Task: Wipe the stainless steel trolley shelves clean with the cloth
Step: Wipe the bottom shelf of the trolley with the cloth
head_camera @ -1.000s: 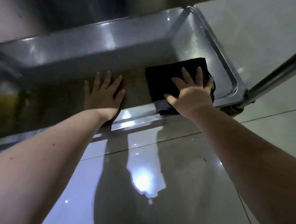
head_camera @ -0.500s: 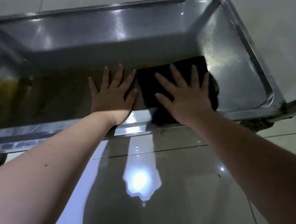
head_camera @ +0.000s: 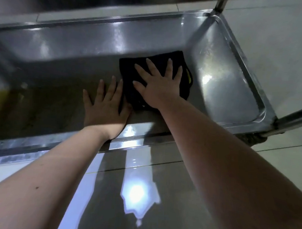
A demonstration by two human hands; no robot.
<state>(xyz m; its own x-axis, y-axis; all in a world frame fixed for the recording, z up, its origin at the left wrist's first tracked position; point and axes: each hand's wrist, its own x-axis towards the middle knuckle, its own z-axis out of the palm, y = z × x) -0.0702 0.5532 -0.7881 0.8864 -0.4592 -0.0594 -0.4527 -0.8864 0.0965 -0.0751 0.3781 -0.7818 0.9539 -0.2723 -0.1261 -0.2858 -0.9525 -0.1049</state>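
Starting at 9 o'clock of the view: the shallow stainless steel trolley shelf (head_camera: pixel 62 43) carries a dull yellow-brown patch (head_camera: pixel 32 103) on its floor; whether this is stain or reflection cannot be told. The left hand (head_camera: pixel 106 108) lies palm down directly on the shelf floor near the front rim, fingers straight and spread, grasping nothing. Just beside it, at its 1 o'clock, a black folded cloth (head_camera: pixel 129 72) lies flat on the shelf floor, right of centre, with a thin yellow edge showing at its 3 o'clock side. The right hand (head_camera: pixel 159 86) presses flat on the cloth, fingers straight and splayed, not curled round it. The left thumb sits close to the cloth's near corner; contact cannot be confirmed. At 3 o'clock of the cloth the shelf floor shines with reflected light. A round steel upright (head_camera: pixel 296 117) meets the shelf's near right corner. Glossy grey floor tiles (head_camera: pixel 158 212) lie at 6 o'clock, below the front rim.
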